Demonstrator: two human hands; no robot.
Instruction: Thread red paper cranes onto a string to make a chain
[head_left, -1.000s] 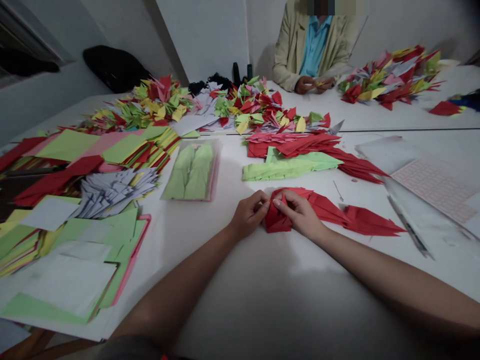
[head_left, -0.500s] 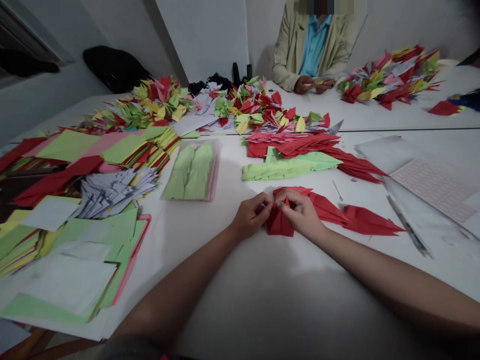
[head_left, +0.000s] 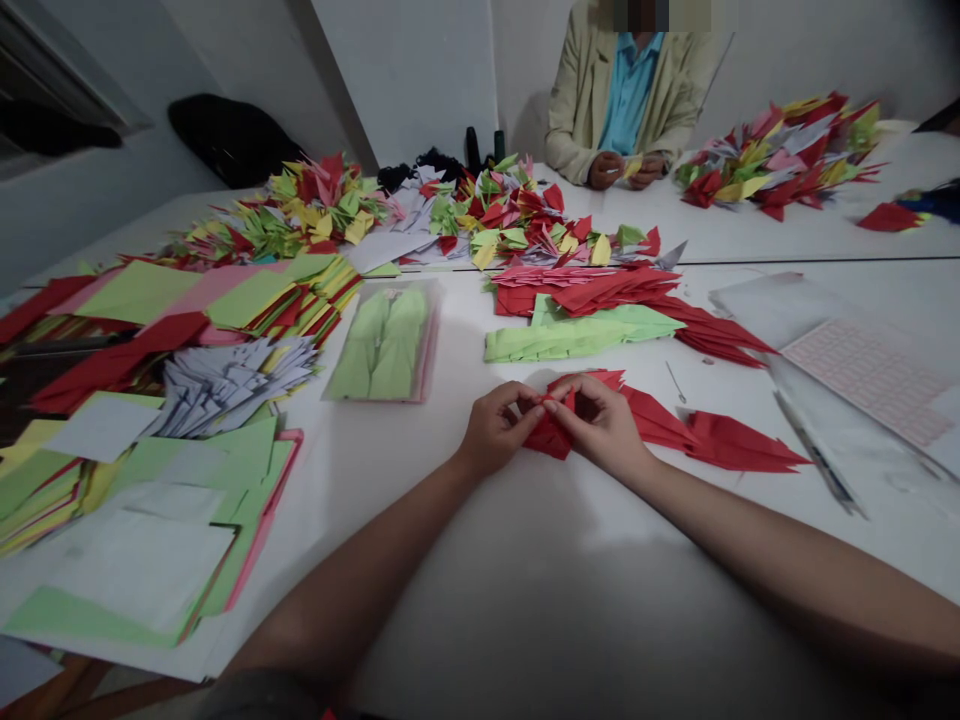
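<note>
At the middle of the desk (head_left: pixel 465 580), left of some red folded pieces (head_left: pixel 661 417), the left hand (head_left: pixel 495 427) and right hand (head_left: pixel 604 422) both pinch a red folded paper (head_left: pixel 551 438), apparently working a crease; continuing would call for a steady two-sided grip.

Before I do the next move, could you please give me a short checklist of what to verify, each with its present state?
1. Left hand grips the red paper piece: ok, thumb and fingers pinch it.
2. Right hand grips the same piece: ok, pinched close to the left fingertips.
3. Fold under the fingertips is even: cannot tell, the fingers cover it.
4. Red folded stack well away from the right hand: not ok, it lies just behind and beside it.
5. Green folded strips apart from both hands: ok, they lie beyond them.
6. Clear packet apart from the left hand: ok, there is a gap between them.
</note>
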